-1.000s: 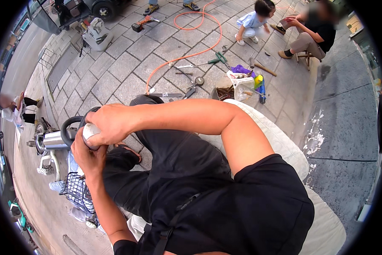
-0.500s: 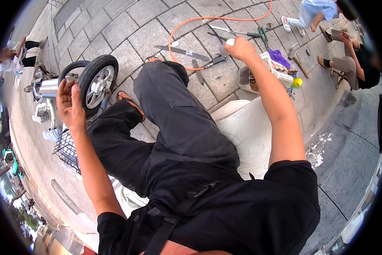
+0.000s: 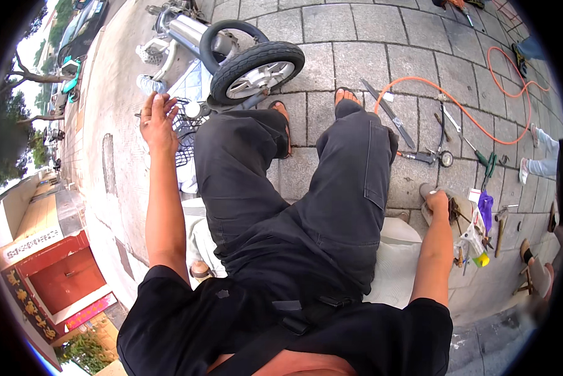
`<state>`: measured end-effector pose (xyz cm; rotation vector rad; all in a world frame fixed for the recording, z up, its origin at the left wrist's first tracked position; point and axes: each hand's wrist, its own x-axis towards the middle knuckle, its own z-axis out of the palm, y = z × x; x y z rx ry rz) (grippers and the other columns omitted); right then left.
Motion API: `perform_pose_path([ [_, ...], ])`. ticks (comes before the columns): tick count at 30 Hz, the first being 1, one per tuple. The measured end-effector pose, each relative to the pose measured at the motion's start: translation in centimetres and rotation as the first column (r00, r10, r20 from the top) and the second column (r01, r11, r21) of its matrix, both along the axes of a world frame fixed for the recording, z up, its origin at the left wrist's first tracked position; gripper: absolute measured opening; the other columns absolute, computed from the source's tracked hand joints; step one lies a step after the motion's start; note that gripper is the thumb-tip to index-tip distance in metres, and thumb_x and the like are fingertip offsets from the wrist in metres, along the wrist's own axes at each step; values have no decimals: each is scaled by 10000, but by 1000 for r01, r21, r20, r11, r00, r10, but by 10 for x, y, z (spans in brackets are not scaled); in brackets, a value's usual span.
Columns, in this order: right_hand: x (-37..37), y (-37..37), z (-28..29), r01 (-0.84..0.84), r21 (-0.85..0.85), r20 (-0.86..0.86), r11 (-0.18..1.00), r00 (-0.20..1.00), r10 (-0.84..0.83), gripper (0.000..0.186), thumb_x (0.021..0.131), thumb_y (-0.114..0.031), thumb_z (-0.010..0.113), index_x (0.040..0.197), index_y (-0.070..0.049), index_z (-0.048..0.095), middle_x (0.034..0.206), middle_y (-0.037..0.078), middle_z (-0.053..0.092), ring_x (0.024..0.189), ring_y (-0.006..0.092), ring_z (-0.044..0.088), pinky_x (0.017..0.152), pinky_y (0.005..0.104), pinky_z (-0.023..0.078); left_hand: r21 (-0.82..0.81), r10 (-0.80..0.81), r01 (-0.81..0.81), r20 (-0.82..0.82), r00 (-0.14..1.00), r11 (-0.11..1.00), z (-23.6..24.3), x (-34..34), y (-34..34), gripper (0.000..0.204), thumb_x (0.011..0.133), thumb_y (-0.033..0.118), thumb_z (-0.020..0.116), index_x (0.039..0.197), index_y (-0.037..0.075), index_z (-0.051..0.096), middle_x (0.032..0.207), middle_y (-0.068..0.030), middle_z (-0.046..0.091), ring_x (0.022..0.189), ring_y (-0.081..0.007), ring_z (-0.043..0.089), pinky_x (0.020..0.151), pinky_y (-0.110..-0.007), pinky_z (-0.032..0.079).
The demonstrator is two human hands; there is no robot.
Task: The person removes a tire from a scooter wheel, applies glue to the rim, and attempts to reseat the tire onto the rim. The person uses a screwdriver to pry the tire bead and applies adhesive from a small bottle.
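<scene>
My left hand (image 3: pixel 159 123) is raised beside the black wire basket (image 3: pixel 184 135), fingers up and partly apart, with nothing in it. At the near left edge of the open tool box (image 3: pixel 458 207), my right hand (image 3: pixel 438 200) is closed. A small pale, rounded thing (image 3: pixel 426 190) shows at its fingertips; its kind I cannot make out. Ahead of my knees lies a scooter's wheel (image 3: pixel 263 76) with a black tyre, and a loose black rubber ring (image 3: pixel 214 47) leans behind it.
On the paving lie an orange air hose (image 3: pixel 432 83), a pressure gauge (image 3: pixel 446 158), a long flat metal bar (image 3: pixel 397 122), green-handled cutters (image 3: pixel 487 166) and a hammer (image 3: pixel 500 232). A purple cloth (image 3: pixel 485 210) hangs by the tool box. People are at the far right.
My view has swung left. My right hand has drawn back from beside the pressure gauge to the tool box. My left hand remains raised and empty.
</scene>
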<state>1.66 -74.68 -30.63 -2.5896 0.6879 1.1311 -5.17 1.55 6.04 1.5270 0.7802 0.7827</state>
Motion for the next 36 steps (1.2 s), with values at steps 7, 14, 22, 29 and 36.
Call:
perform_pose_path([
  [7,46,94,107,-249,-80,119,965,959,257,484,914,-310,737,1225,59,709,1222,321,730,1176,434,719,1007,504,562,-122,49,-62,-108,993,991,-65,-52,24,524,1056,270,706,1463,-8,530,1236,-143,680,1068,-265,707,897,-408,592],
  [14,160,210,139,-241,354,341,903,933,115,529,976,-298,723,1357,62,650,906,134,754,649,182,684,636,353,560,2,-105,108,-214,971,994,-111,5,34,590,1027,287,768,1467,-33,541,1220,-136,719,1110,-217,706,980,-348,558],
  [22,272,478,170,-595,606,339,528,793,506,701,894,-254,799,1511,-26,557,1327,204,683,1161,315,694,1026,417,541,393,-345,692,-654,673,606,-129,72,70,1236,554,634,977,1539,43,521,1497,-172,578,1415,-344,537,1206,-465,398],
  [29,349,570,126,-596,799,329,75,539,776,788,801,-159,791,1545,-94,542,1570,150,516,1462,326,483,1193,457,414,91,-654,856,-606,452,508,-133,120,112,1085,521,593,994,1357,-16,665,1248,-190,717,1130,-382,690,995,-469,507],
  [36,394,626,74,-266,959,47,99,490,870,489,897,-96,684,1382,-31,668,1406,108,648,1301,265,606,1115,388,461,-110,-831,885,-410,375,453,-155,147,136,875,536,597,993,1117,-11,753,969,-119,757,805,-303,723,670,-373,494],
])
